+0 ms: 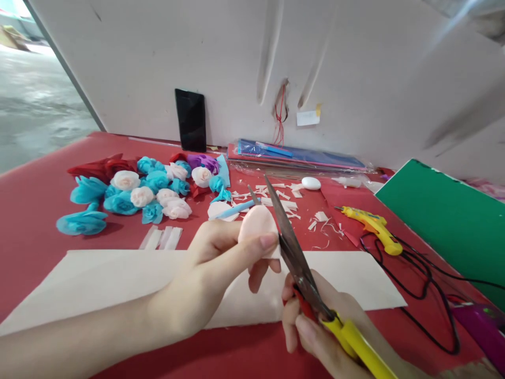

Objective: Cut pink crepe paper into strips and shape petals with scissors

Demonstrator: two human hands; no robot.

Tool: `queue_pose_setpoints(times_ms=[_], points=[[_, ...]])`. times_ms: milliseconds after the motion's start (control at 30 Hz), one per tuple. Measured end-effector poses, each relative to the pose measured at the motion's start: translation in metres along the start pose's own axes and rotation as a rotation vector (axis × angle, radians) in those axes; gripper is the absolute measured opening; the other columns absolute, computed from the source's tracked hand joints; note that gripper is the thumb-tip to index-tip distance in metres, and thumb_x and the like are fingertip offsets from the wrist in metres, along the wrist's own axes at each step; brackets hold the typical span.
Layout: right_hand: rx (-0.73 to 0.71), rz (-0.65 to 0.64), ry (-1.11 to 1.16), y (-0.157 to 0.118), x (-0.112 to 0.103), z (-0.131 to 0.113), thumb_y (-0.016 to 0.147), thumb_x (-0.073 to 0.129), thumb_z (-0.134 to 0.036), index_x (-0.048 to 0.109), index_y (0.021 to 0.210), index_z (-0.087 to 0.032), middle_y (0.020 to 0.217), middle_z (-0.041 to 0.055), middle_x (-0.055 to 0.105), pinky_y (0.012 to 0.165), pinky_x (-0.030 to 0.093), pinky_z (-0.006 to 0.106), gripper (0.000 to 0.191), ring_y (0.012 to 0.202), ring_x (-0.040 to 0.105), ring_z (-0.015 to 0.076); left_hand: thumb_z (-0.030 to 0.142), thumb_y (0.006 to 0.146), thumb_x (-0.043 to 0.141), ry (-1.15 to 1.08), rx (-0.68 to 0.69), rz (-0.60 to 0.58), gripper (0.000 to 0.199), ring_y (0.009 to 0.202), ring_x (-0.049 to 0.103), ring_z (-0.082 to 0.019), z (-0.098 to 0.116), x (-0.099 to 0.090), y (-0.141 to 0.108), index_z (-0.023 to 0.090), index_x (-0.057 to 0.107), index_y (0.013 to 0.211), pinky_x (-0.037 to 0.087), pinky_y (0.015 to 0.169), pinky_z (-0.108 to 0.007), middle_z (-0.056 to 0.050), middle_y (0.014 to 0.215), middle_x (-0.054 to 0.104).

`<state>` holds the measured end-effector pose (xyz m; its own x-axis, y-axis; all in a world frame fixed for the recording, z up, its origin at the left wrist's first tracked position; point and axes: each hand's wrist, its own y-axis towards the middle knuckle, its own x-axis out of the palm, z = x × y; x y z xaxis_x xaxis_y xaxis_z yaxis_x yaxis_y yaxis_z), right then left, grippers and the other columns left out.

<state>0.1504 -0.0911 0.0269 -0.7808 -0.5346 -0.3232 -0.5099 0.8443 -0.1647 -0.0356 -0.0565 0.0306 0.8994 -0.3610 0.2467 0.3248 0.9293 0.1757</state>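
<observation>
Between thumb and fingers, my left hand (215, 263) pinches a pale pink rounded paper petal (257, 223). My right hand (315, 321) is closed around the scissors (302, 268), which have yellow handles and dark blades pointing up and away. The blades are parted, and one lies against the petal's right edge. Under both hands stretches a long white paper sheet (130, 268). Just beyond the petal, a light blue stick (239, 209) rests over another pale paper piece (216, 210). Small paper scraps (290, 205) are scattered behind the scissors.
Blue, white, red and purple paper flowers (153, 184) cluster at the left. A black phone (191, 120) leans on the back wall. Plastic-wrapped paper packs (300, 155) lie behind. At the right are a yellow glue gun (373, 223), its black cord (430, 273) and a green board (445, 226).
</observation>
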Motion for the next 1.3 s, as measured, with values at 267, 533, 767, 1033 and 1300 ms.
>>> queue_pose_setpoints(times_ms=[267, 533, 767, 1033, 1300], points=[[0.080, 0.030, -0.054, 0.001, 0.002, -0.008, 0.083, 0.043, -0.034, 0.043, 0.090, -0.023, 0.056, -0.0035, 0.046, 0.050, 0.036, 0.027, 0.014, 0.047, 0.043, 0.0124, 0.033, 0.086, 0.058, 0.048, -0.021, 0.022, 0.036, 0.052, 0.048, -0.009, 0.000, 0.000, -0.001, 0.015, 0.063, 0.055, 0.035, 0.045, -0.019, 0.001, 0.050, 0.054], [0.122, 0.133, -0.182, -0.003, 0.006, -0.021, 0.083, 0.040, -0.035, 0.045, 0.082, -0.023, 0.053, -0.0057, 0.042, 0.051, 0.034, 0.026, 0.013, 0.047, 0.039, 0.0114, 0.031, 0.086, 0.058, 0.037, -0.010, 0.022, 0.031, 0.054, 0.048, -0.008, -0.001, -0.001, -0.002, 0.017, 0.066, 0.059, 0.036, 0.047, -0.017, 0.003, 0.049, 0.052], [0.085, 0.117, -0.207, -0.002, 0.006, -0.021, 0.082, 0.038, -0.033, 0.046, 0.081, -0.021, 0.050, -0.0065, 0.040, 0.051, 0.035, 0.024, 0.014, 0.045, 0.041, 0.0104, 0.034, 0.083, 0.062, -0.021, -0.007, 0.027, 0.030, 0.049, 0.049, -0.007, -0.005, -0.001, 0.001, 0.019, 0.069, 0.058, 0.035, 0.041, -0.017, 0.003, 0.048, 0.054], [0.105, 0.049, -0.119, -0.004, 0.007, -0.020, 0.086, 0.038, -0.038, 0.044, 0.087, -0.020, 0.049, -0.0064, 0.038, 0.035, 0.022, 0.019, 0.019, 0.038, 0.032, 0.0074, 0.028, 0.084, 0.062, -0.130, -0.026, -0.017, 0.029, 0.052, 0.051, -0.007, -0.002, 0.001, 0.003, 0.016, 0.070, 0.059, 0.038, 0.042, -0.014, 0.003, 0.049, 0.057], [0.169, 0.028, 0.004, -0.006, 0.009, -0.022, 0.086, 0.042, -0.045, 0.043, 0.083, -0.022, 0.048, -0.0056, 0.039, 0.043, 0.036, 0.019, 0.024, 0.042, 0.040, 0.0086, 0.019, 0.081, 0.059, -0.225, -0.088, -0.065, 0.030, 0.052, 0.054, -0.008, 0.003, 0.001, 0.004, 0.015, 0.064, 0.052, 0.043, 0.053, -0.017, 0.003, 0.047, 0.056]])
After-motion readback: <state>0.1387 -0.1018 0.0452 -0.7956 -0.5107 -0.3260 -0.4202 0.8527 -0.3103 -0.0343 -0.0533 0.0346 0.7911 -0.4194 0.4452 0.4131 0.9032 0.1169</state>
